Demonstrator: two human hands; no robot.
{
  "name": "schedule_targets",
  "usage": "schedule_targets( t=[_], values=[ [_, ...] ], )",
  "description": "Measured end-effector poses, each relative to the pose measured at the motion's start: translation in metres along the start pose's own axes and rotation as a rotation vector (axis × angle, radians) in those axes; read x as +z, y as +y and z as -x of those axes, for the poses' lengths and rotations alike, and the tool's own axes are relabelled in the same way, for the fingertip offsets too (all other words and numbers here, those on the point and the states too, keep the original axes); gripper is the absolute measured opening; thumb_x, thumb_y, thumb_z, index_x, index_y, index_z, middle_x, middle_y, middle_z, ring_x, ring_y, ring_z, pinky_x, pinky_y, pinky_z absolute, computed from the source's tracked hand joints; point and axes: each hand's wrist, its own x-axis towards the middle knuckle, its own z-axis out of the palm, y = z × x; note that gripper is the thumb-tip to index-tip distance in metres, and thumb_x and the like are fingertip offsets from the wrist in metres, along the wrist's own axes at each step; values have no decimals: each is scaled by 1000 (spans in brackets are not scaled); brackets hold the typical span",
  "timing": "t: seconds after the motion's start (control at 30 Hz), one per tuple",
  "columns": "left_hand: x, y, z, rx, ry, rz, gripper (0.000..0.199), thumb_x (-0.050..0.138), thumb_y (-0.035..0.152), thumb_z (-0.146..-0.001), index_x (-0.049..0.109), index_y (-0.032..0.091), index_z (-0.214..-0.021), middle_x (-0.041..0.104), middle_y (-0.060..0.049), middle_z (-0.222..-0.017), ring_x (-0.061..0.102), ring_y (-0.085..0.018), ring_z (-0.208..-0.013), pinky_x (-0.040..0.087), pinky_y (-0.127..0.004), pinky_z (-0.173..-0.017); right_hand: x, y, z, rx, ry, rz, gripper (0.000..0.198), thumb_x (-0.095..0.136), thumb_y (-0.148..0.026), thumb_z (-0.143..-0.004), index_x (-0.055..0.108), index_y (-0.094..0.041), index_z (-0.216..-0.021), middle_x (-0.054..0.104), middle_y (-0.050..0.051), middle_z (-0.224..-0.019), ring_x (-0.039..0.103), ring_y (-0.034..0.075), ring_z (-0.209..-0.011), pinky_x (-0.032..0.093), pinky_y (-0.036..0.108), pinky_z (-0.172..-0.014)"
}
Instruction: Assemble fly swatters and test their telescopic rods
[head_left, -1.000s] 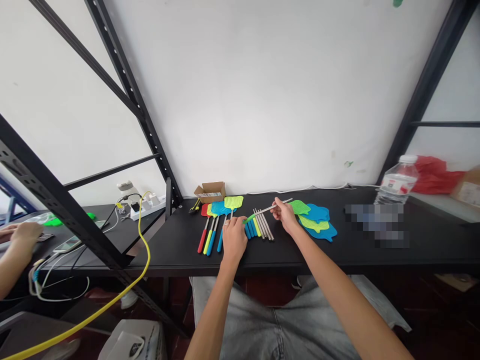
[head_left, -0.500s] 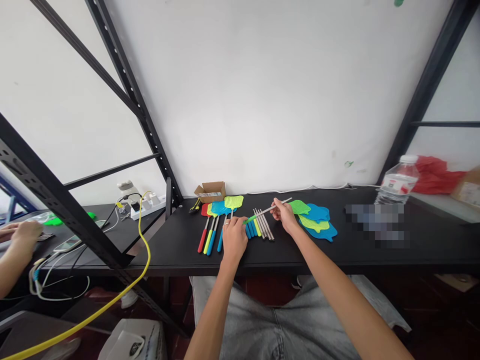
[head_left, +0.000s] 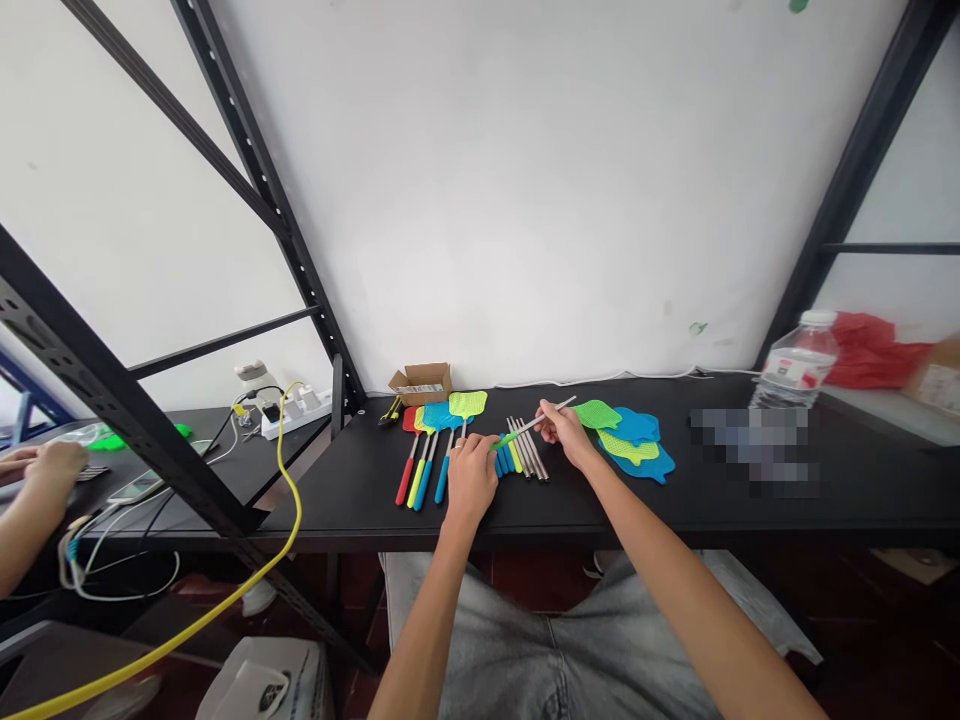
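Note:
My left hand is closed around a green swatter handle, most of it hidden in the palm. Out of the handle's end slants a thin metal rod, which my right hand pinches; its tip sticks out past the fingers. Below them on the table lie blue and yellow handles and several loose metal rods. Beside my left hand are fly swatters with heads and handles joined, among them a red handle. Loose swatter heads in green, blue and yellow overlap near my right hand.
A small open cardboard box stands at the back of the black table. On the right are a water bottle and red plastic. A yellow cable hangs by the rack post. Another person's hand shows far left.
My right hand has moved slightly left and down along with the rod, closer to my left hand. The left hand has shifted a little to the right with the green handle.

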Motion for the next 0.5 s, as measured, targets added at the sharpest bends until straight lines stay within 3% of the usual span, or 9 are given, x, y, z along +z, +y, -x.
schedule_targets(
  t=[0.5],
  values=[
    [-1, 1, 0, 29, -41, 24, 32, 36, 21, -97, 62, 23, -115, 64, -8, -102, 58, -23, -95, 44, -35, -78, 7, -6, 5, -16, -147, 153, 47, 59, -64, -80, 63, -19, -67, 62, 3, -58, 47, 11, -44, 30, 25, -42]
  ],
)
